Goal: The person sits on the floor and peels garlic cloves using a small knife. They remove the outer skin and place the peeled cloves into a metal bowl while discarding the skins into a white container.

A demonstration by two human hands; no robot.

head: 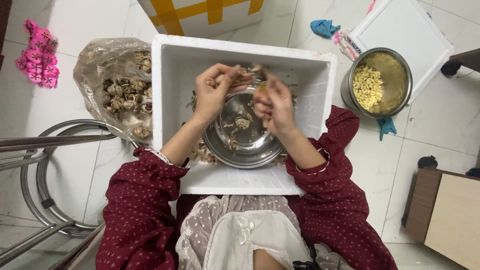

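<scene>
- White foam box is sitting on the person's lap, open at the top, with a steel bowl resting inside it toward the near wall.
- Papery garlic skins are lying in the box around the bowl, and a few scraps with one small garlic piece are lying inside the bowl.
- Both hands are hovering above the far rim of the bowl, close together but not touching.
- The left hand is curling its fingers, with the fingertips pressing together on a small garlic piece; exactly how much of it is being held is hard to tell.
- The right hand is closing its fingers around something pale and thin, its shape being mostly hidden by the hand.
- Dark red dotted sleeves are covering both arms down to the forearms.
- A clear plastic bag of whole garlic bulbs is lying on the tiled floor just beside the box, on the person's left.
- A steel pot is standing on the floor on the person's right, holding a heap of peeled cloves.
- A white foam lid is lying behind the pot, partly under it.
- A pink flower-shaped item is lying on the floor, well apart from the box, at far left.
</scene>
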